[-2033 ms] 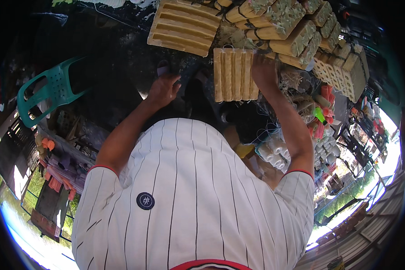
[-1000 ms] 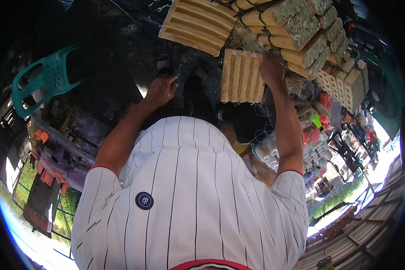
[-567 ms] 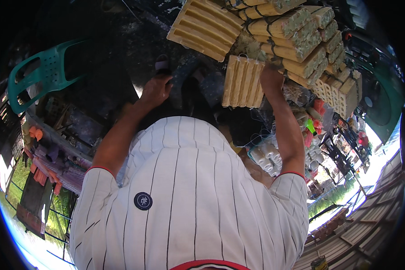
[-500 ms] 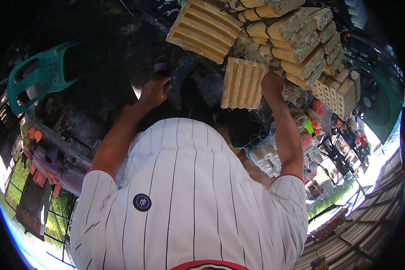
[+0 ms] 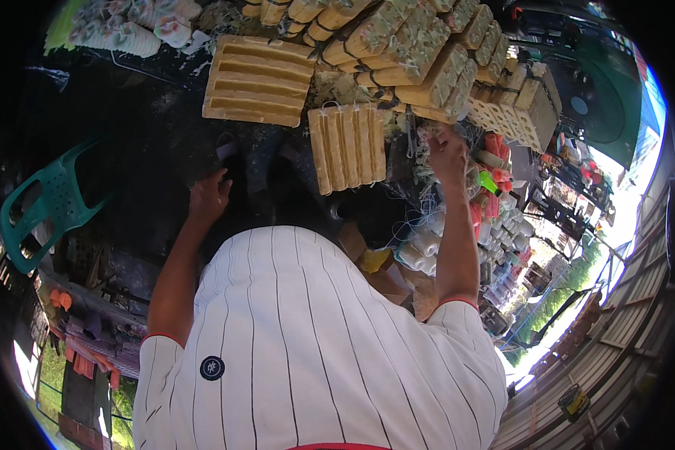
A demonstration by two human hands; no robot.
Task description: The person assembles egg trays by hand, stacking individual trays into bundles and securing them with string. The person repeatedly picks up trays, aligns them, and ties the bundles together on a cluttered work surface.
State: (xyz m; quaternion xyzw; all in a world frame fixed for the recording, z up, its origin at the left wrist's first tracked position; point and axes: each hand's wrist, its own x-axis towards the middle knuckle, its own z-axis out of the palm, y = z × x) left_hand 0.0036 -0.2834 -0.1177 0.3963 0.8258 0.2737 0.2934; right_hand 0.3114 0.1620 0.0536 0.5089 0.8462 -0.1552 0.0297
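Two tan grooved slabs lie ahead of me: a larger slab [image 5: 259, 80] with grooves running across, and a smaller slab [image 5: 347, 146] with upright grooves and thin white strings at its top. My right hand [image 5: 448, 155] is to the right of the smaller slab, apart from it. Its fingers are loosely bent over a whitish, pinkish tangle [image 5: 427, 135], and no held thing shows. My left hand [image 5: 210, 196] hangs over the dark floor, fingers loosely curled and apart, holding nothing.
Stacks of tan blocks [image 5: 420, 67] bound with dark bands rise beyond the slabs. A green plastic chair [image 5: 49, 199] stands at left. White rolls [image 5: 420, 255], a bright green item [image 5: 488, 182] and red pieces [image 5: 496, 146] crowd the right. White bundles [image 5: 139, 30] lie far left.
My right hand has come away from the smaller slab's right edge and now sits apart from it, over the tangle. My left hand has moved lower and left. The whole view has shifted.
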